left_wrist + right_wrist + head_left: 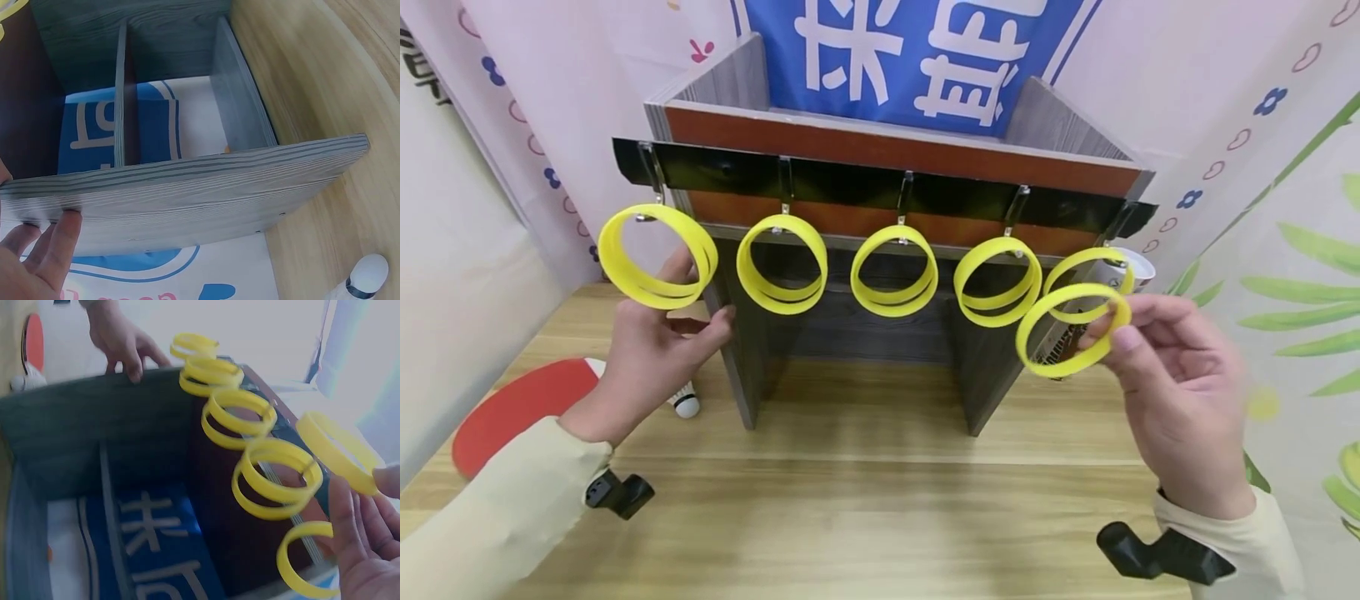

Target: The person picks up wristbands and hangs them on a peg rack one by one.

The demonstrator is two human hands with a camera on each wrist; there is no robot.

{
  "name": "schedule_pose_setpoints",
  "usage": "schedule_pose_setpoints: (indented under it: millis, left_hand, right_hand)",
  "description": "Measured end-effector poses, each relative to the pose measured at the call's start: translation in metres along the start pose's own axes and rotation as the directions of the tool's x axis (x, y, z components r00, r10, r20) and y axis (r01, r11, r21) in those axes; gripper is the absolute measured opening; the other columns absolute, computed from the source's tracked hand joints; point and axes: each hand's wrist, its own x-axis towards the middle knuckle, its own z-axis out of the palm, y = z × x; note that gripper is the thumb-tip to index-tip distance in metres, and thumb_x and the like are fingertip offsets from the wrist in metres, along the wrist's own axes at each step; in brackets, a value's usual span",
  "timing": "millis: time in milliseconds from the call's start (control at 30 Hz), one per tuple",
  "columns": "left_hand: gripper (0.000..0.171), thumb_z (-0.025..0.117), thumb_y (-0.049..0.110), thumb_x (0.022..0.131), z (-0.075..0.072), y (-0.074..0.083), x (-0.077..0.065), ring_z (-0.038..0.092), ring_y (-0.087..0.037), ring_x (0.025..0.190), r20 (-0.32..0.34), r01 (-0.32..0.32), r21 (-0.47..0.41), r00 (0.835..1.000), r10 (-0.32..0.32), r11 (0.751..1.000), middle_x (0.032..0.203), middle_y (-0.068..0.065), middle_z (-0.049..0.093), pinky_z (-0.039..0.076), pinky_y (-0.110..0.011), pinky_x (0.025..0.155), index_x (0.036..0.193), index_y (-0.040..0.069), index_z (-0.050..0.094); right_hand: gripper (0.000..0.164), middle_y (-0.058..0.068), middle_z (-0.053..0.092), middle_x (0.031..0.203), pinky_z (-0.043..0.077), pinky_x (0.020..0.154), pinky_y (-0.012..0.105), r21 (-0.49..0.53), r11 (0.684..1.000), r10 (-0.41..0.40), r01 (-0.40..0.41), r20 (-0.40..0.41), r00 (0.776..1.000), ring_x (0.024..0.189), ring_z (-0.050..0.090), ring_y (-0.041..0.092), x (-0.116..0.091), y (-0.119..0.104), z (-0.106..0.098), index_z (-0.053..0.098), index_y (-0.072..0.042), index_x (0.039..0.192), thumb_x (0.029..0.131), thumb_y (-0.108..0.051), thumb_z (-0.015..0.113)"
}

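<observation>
My right hand [1187,392] pinches a yellow ring [1028,333] between thumb and fingers. In the head view it overlaps another yellow ring [1063,318] on the rightmost hook; whether they touch I cannot tell. Several more yellow rings [893,310] hang from metal hooks on a black strip [850,179] across the front of a grey-and-brown wooden shelf [880,137]. At the shelf's left side, my left hand [651,350] grips the grey side panel [187,194], fingertips on its outer face and thumb at the front edge. The leftmost rings [617,258] hang in front of that hand.
A red table tennis bat [523,408] and a shuttlecock [685,402] lie on the wooden table [850,517] at left. Behind the right end of the shelf stands a white-topped can [1131,267]. Printed curtains [1187,100] and a blue sign [910,50] are at the back.
</observation>
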Motion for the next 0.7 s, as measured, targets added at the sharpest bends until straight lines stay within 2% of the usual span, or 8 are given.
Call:
schedule_pose_setpoints:
  millis: [100,233,300,500,700]
  left_hand:
    - [0.077,0.075,-0.012,0.082,-0.001,-0.001,-0.001,0.057,0.012,0.106,0.001,0.004,-0.007,1.000,-0.004,1.000,0.141,-0.019,0.063,0.054,-0.002,0.073,0.153,0.006,0.050]
    - [0.077,0.075,-0.012,0.082,-0.001,-0.002,-0.003,0.057,0.011,0.106,-0.003,0.011,-0.004,1.000,-0.011,1.000,0.141,-0.019,0.063,0.054,-0.002,0.073,0.152,0.007,0.050]
    - [0.076,0.075,-0.012,0.082,-0.002,-0.002,-0.004,0.057,0.010,0.106,-0.006,0.014,-0.004,1.000,-0.014,1.000,0.140,-0.018,0.064,0.054,-0.002,0.072,0.152,0.006,0.051]
    - [0.075,0.076,-0.013,0.081,-0.003,-0.001,-0.003,0.059,0.009,0.108,-0.015,0.009,-0.013,1.000,-0.009,1.000,0.142,-0.018,0.064,0.055,-0.003,0.073,0.151,0.004,0.052]
    - [0.075,0.075,-0.013,0.082,0.001,-0.001,-0.001,0.059,0.008,0.107,-0.009,0.011,-0.029,1.000,-0.011,1.000,0.142,-0.018,0.064,0.055,-0.004,0.073,0.150,0.004,0.052]
  right_hand:
    - [0.024,0.030,0.073,0.103,0.067,0.085,0.037,0.025,0.999,-0.044,0.048,-0.111,0.993,0.093,0.074,0.032,0.007,-0.003,-0.004,0.057,0.025,0.116,0.097,0.027,0.042]
    - [0.020,0.028,0.073,0.099,0.068,0.079,0.035,-0.045,0.996,-0.088,0.079,-0.239,0.967,0.089,0.073,0.031,0.015,-0.003,-0.011,0.058,0.025,0.113,0.096,0.025,0.048]
    - [0.020,0.028,0.073,0.097,0.068,0.078,0.035,-0.077,0.994,-0.092,0.074,-0.269,0.959,0.088,0.073,0.031,0.017,-0.001,-0.014,0.059,0.025,0.112,0.095,0.025,0.050]
    - [0.021,0.025,0.074,0.097,0.068,0.079,0.033,-0.098,0.994,-0.064,0.038,-0.278,0.958,0.089,0.074,0.028,0.014,0.009,-0.023,0.058,0.023,0.113,0.094,0.026,0.049]
    - [0.023,0.026,0.074,0.101,0.067,0.082,0.034,-0.131,0.991,-0.056,0.027,-0.224,0.973,0.091,0.074,0.028,0.010,0.013,-0.025,0.058,0.022,0.114,0.094,0.027,0.047]
